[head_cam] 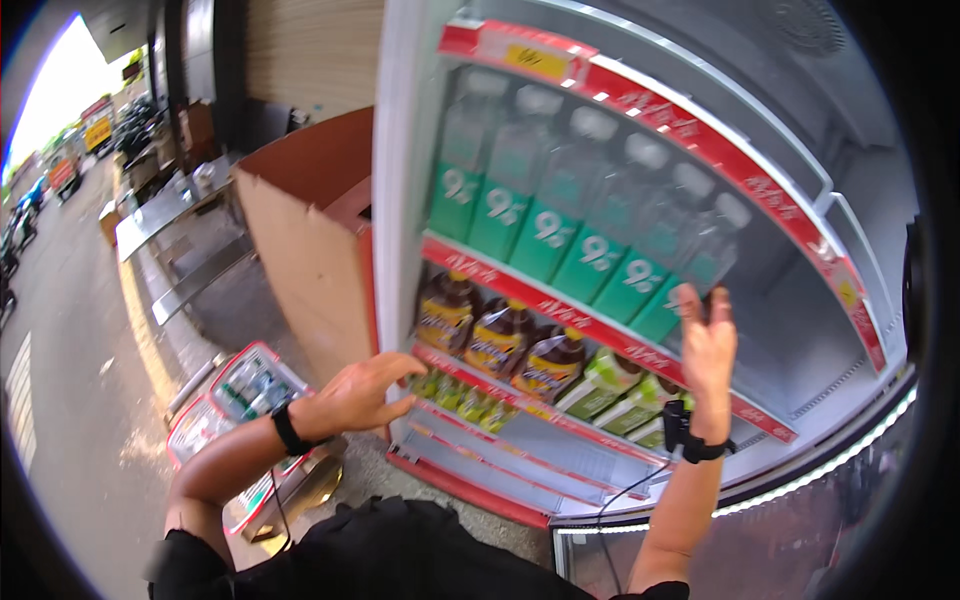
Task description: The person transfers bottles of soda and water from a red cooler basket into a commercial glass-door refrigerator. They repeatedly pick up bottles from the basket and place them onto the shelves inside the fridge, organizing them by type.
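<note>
A row of clear bottles with green labels (551,236) stands on a shelf of an upright display refrigerator (397,187). My right hand (706,341) is raised at the right end of this row, its fingertips beside the last bottle (709,259); whether they touch it cannot be told. On the shelf below are dark bottles with yellow labels (497,337) and green-and-white packages (611,382). My left hand (371,394), empty with thumb and fingers apart, is near the refrigerator's left edge, by small yellow-green bottles (469,405). Both wrists wear black bands.
Red-and-white baskets (259,382) holding bottles and packages stand low at the left. A large brown panelled box (307,262) adjoins the refrigerator. Behind it is a metal table (176,202). The refrigerator's glass door (787,510) is swung out at the lower right. Black cables hang from both wrists.
</note>
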Tool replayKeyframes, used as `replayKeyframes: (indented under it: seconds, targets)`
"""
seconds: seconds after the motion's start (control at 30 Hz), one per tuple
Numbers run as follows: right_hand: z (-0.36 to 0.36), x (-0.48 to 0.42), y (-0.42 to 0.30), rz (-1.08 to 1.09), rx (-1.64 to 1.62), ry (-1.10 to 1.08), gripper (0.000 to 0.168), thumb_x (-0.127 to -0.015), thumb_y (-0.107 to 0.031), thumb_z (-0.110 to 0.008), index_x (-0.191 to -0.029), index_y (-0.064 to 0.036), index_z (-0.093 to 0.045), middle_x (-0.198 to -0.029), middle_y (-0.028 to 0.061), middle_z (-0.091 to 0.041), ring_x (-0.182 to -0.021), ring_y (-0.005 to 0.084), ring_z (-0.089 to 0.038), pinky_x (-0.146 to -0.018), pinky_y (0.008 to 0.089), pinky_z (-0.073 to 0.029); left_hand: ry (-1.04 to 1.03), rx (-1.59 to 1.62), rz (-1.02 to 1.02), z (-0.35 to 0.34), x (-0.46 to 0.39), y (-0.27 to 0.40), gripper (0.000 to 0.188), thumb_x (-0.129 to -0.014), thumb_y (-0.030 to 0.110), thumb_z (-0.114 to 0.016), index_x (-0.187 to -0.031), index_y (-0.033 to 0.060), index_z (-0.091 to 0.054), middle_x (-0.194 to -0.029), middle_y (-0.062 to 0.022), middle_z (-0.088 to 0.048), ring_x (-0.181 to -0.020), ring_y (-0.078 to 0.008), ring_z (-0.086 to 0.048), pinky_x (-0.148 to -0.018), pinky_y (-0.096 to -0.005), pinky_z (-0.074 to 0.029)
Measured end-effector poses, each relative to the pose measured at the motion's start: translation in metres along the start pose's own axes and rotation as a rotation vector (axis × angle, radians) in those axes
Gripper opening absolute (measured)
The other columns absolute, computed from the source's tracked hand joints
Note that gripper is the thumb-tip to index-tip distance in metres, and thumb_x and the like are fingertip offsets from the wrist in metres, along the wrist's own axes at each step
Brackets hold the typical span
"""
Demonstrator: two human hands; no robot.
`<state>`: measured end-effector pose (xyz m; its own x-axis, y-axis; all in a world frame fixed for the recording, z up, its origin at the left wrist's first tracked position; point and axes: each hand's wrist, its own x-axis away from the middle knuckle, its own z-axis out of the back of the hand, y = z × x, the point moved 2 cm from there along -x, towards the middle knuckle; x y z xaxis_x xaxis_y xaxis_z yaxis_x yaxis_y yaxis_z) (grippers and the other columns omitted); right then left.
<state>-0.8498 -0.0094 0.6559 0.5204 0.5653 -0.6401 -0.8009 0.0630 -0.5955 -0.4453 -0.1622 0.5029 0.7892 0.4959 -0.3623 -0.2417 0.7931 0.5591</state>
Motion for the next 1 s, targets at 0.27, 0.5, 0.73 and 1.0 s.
replayKeyframes:
  seconds: [0.27, 0.5, 0.73, 1.0]
  targets:
    - [-0.008, 0.028, -0.009, 0.096, -0.102, 0.206, 0.054, -0.102, -0.018, -0.071, -0.145, 0.007, -0.049, -0.138, 0.0119, -0.062, -0.106, 0.0116, -0.060, -0.091, 0.0246, -0.047, 0.088, 0.005, 0.352, 0.026, 0.073, -0.055, 0.040, -0.089, 0.016, -0.070, -0.126, 0.0030, -0.064, -0.111, -0.0171, -0.069, -0.094, -0.0291, -0.071, -0.083, -0.0414, -0.058]
    - [-0.051, 0.125, -0.018, 0.370, -0.333, -0.032, 0.016, -0.095, 0.009, -0.061, -0.110, 0.005, -0.061, -0.095, 0.0132, -0.066, -0.078, 0.0170, -0.059, -0.068, 0.0273, -0.047, 0.199, 0.007, 0.584, 0.022, 0.201, -0.134, 0.034, -0.085, 0.005, -0.074, -0.118, 0.0005, -0.068, -0.110, -0.0145, -0.073, -0.088, -0.0229, -0.075, -0.080, -0.0363, -0.059]
    - [-0.186, 0.206, -0.058, 0.249, -0.407, -0.905, 0.011, -0.084, 0.002, -0.078, -0.094, -0.003, -0.074, -0.079, 0.0067, -0.070, -0.062, 0.0124, -0.061, -0.052, 0.0253, -0.043, 0.269, 0.044, 0.992, 0.002, 0.358, -0.192, 0.025, -0.091, 0.010, -0.074, -0.113, -0.0002, -0.071, -0.100, -0.0110, -0.076, -0.085, -0.0176, -0.075, -0.076, -0.0328, -0.061]
    - [-0.290, 0.279, -0.085, 0.131, -0.373, -1.259, 0.010, -0.088, -0.003, -0.077, -0.097, -0.004, -0.073, -0.083, 0.0077, -0.070, -0.061, 0.0165, -0.062, -0.056, 0.0284, -0.048, 0.280, 0.155, 1.445, -0.055, 0.515, -0.239, 0.027, -0.089, 0.018, -0.072, -0.111, 0.0007, -0.075, -0.098, -0.0151, -0.078, -0.089, -0.0241, -0.076, -0.081, -0.0360, -0.061]
